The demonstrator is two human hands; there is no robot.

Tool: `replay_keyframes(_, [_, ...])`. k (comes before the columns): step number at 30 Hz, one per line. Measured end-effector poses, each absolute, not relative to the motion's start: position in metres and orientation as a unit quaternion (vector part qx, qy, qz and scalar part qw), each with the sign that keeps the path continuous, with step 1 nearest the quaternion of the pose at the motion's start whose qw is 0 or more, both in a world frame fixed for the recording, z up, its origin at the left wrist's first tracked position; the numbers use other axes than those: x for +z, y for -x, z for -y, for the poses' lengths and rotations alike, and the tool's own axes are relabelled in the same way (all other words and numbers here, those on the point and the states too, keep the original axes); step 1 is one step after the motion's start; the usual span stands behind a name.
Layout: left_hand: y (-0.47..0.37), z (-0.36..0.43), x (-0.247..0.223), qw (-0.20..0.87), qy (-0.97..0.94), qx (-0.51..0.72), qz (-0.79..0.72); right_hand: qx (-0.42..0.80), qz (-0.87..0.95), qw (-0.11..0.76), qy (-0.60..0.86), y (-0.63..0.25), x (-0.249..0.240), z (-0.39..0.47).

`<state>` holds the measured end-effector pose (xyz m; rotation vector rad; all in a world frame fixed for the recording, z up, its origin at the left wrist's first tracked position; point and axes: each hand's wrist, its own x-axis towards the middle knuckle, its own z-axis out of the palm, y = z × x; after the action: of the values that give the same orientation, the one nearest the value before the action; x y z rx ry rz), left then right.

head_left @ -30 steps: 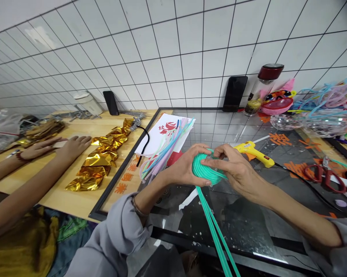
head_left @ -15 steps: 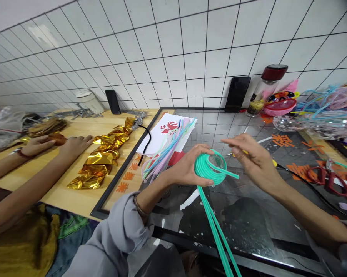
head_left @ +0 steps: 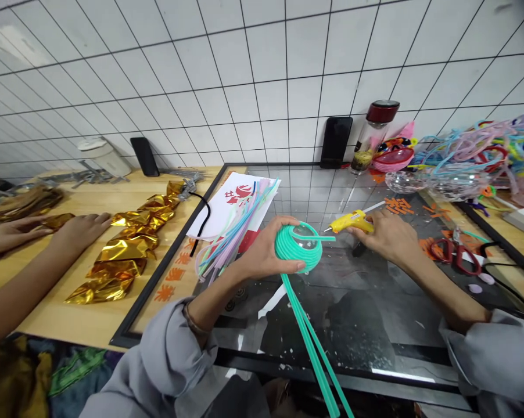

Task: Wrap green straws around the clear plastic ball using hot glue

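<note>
My left hand (head_left: 266,249) is closed around a clear ball (head_left: 308,239) wound with coils of green pipe cleaner (head_left: 290,249). One free end of the green strand sticks out to the right across the ball's uncovered top. Several long green strands (head_left: 308,337) hang from beneath it past the table's front edge. To the right, my right hand (head_left: 390,235) grips a yellow glue gun (head_left: 351,222) by its rear part. Its metal nozzle points left, close to the strand's free end but apart from it. Part of the gun's handle is hidden by my fingers.
Pastel pipe cleaners (head_left: 238,217) lie on white paper (head_left: 212,203). Red scissors (head_left: 458,255) rest right. Behind stand a bottle (head_left: 369,136) and a phone (head_left: 336,142). Pipe cleaners (head_left: 466,151) pile at far right. At left, a person's hands (head_left: 76,232) are beside gold foil (head_left: 118,249).
My right hand has taken hold of the yellow glue gun, which is now plainly visible. The view has shifted right, and the wound ball stays in my left hand.
</note>
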<state>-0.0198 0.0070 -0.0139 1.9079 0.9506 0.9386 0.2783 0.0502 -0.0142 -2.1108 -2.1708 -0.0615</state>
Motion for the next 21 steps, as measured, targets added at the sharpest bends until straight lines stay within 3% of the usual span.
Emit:
replay_keyframes(3, [0.018, -0.005, -0.012, 0.410, -0.724, 0.373, -0.411, -0.016, 0.719, 0.041, 0.693, -0.274, -0.015, -0.049])
replay_keyframes(10, [0.015, -0.003, -0.005, 0.422, -0.697, 0.373, -0.444, 0.037, 0.692, 0.112, 0.712, -0.277, -0.015, -0.056])
replay_keyframes(17, [0.015, -0.005, -0.006, 0.446, -0.671, 0.378, -0.456, 0.051, 0.655, 0.238, 0.715, -0.269, 0.010, -0.044])
replay_keyframes(21, [0.015, -0.007, -0.008, 0.443, -0.660, 0.391, -0.464, 0.066, 0.653, 0.364, 0.661, -0.254, 0.013, -0.030])
